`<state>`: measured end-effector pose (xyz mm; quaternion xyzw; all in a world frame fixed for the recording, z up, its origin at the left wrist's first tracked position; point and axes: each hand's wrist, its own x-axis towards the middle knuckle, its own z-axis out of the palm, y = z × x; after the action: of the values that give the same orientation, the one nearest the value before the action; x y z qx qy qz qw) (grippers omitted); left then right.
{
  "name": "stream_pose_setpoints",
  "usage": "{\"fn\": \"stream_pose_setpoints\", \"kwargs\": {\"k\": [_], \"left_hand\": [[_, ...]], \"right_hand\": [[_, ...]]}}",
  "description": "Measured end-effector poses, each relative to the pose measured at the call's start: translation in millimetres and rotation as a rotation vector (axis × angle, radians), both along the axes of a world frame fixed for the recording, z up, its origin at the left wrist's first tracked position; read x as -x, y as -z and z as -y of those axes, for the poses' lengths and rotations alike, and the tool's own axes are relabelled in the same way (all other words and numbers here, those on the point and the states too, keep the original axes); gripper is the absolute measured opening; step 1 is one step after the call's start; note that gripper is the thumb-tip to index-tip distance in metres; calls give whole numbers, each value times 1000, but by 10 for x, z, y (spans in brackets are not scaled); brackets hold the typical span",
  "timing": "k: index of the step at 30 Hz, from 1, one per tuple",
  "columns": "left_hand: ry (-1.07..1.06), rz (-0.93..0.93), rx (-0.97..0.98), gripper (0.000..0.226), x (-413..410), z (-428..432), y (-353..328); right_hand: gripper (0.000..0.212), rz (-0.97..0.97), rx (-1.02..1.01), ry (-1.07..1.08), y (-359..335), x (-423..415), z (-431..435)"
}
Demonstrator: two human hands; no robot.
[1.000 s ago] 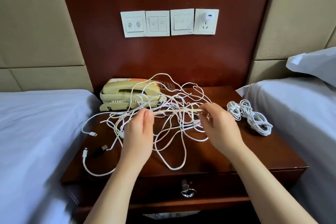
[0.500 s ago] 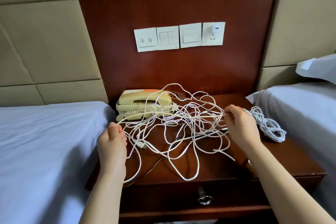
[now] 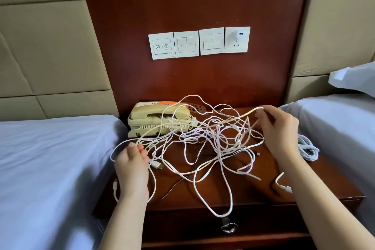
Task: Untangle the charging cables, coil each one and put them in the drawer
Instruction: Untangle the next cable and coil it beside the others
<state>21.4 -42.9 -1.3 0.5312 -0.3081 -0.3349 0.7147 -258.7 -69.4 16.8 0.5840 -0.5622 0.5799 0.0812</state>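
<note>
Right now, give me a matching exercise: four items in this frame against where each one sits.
Items:
1. telephone
2. coiled cable
3. USB charger
4. drawer key ring

Places:
A. in the wall socket
B. nightstand's right side, behind the right hand
C. front of the nightstand
D. back left of the nightstand top

Pairs: 1-D, 2-B, 3-A, 4-C

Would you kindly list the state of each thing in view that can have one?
tangled cables: still knotted, spread over the nightstand
coiled cable: bundled, lying at the right
drawer: closed
left hand: pinching one strand
right hand: pinching the same strand, raised
phone: handset on cradle
charger: plugged into the wall socket
</note>
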Motion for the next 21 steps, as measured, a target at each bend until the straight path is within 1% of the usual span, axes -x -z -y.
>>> {"fn": "stream_pose_setpoints", "kwargs": {"k": [3,4,5,7,9,10,12,13,15,17,19,21], "left_hand": [[160,134,-15,30,137,-22,39],[235,143,-33,28,189,-40,32],[316,121,-49,26,240,-57,21],[457,5,-67,27,329,-92,-24],[533,-91,-70,30,382,-114,-48],[542,-89,-64,30,402,-113,-42],[527,17,-24,25,444,-129,-31],[526,105,3,25,466,-145,-35],[566,340,57,34,507,-183,-63],[614,514,121,34,546,-216,-103],[564,577,134,33,531,-211,-124],[457,576,144,36,476,-179,-141]], "right_hand": [[16,-133,34,-131,-69,-131,-66],[18,-192,21,-179,-68,-179,-74],[20,-255,0,-212,-56,-233,-77],[24,-364,-33,-234,-33,-354,-90],[29,-457,-10,-256,-30,-471,-103],[31,-507,8,-269,-36,-529,-114],[32,-594,17,-308,-41,-625,-135],[31,-623,10,-333,-42,-659,-145],[31,-649,-13,-371,-45,-696,-163],[31,-657,-20,-373,-58,-689,-169],[26,-646,-19,-334,-81,-625,-145],[18,-607,-62,-271,-97,-507,-81]]}}
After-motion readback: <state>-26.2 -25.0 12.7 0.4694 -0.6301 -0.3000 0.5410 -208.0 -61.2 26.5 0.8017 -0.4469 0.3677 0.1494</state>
